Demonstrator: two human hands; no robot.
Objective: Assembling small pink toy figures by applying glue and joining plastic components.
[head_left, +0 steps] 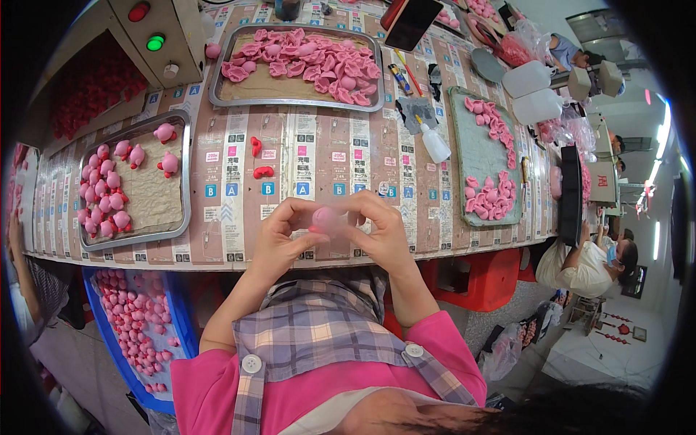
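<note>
Surface (pixel 428 199) covered in flat, printed sheeting; a metal tray (pixel 250 90) of crinkled pink pieces (pixel 290 65) stands toward the back. Above the near edge, the left hand's (pixel 279 233) fingers grasp a smooth, rounded pink ball (pixel 325 217). The right hand's (pixel 384 233) fingers curve beside it, partly spread — blurred, contact cannot be told.

a workshop: trays (pixel 156 203) of pink parts (pixel 346 65), a co-worker (pixel 580 267) nearby
</note>
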